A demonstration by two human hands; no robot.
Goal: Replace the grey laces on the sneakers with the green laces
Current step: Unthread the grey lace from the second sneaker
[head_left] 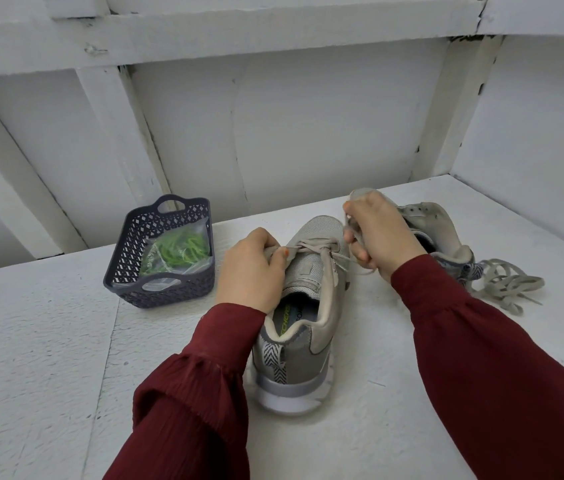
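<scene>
A grey sneaker (308, 327) stands on the white table with its heel toward me and a grey lace (318, 249) still threaded near its toe. My left hand (252, 271) pinches the left part of that lace at the eyelets. My right hand (377, 233) grips the other part of the lace, pulled up and to the right. Behind my right hand lies the second sneaker (436, 233), with no lace in it. A loose grey lace (505, 287) lies heaped to its right. The green laces (180, 252) sit in a clear bag inside a dark basket (166, 292).
The basket stands left of the sneakers on the white table (48, 341). A white panelled wall (308, 133) rises close behind the table, and another wall closes the right side. Dark red sleeves cover both forearms.
</scene>
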